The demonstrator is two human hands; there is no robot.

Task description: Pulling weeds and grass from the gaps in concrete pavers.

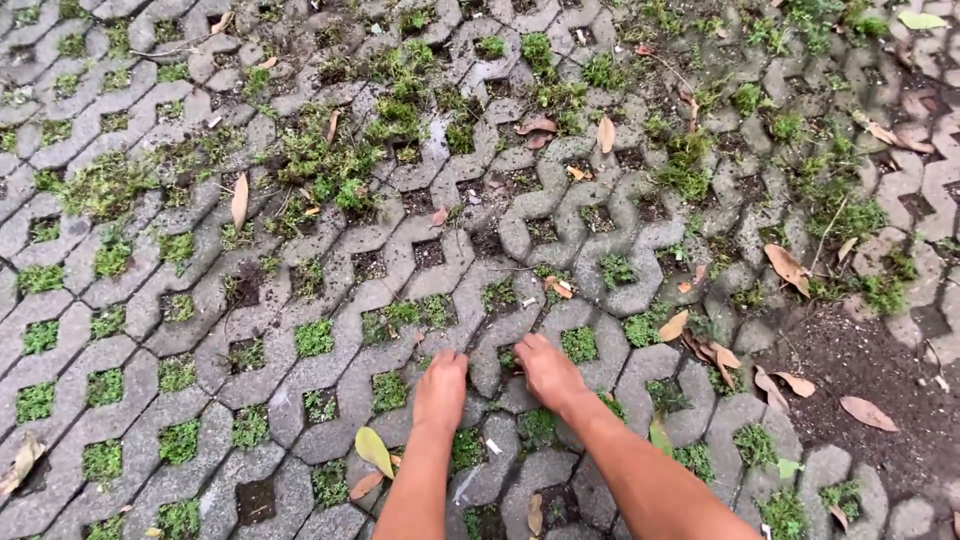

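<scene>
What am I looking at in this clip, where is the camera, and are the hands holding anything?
There is one picture, taken by a camera worn on a person's head and looking down at the ground. No machine is involved: the two bare arms reaching in from the bottom are the person's own. The left hand and right hand press down side by side on the grey paving blocks, fingers at a gap between them. Grass tufts fill the holes in the blocks. Dry brown leaves lie scattered about, and a yellow-green leaf lies beside the left forearm. Neither hand visibly holds anything; the fingertips are too small to tell more.
</scene>
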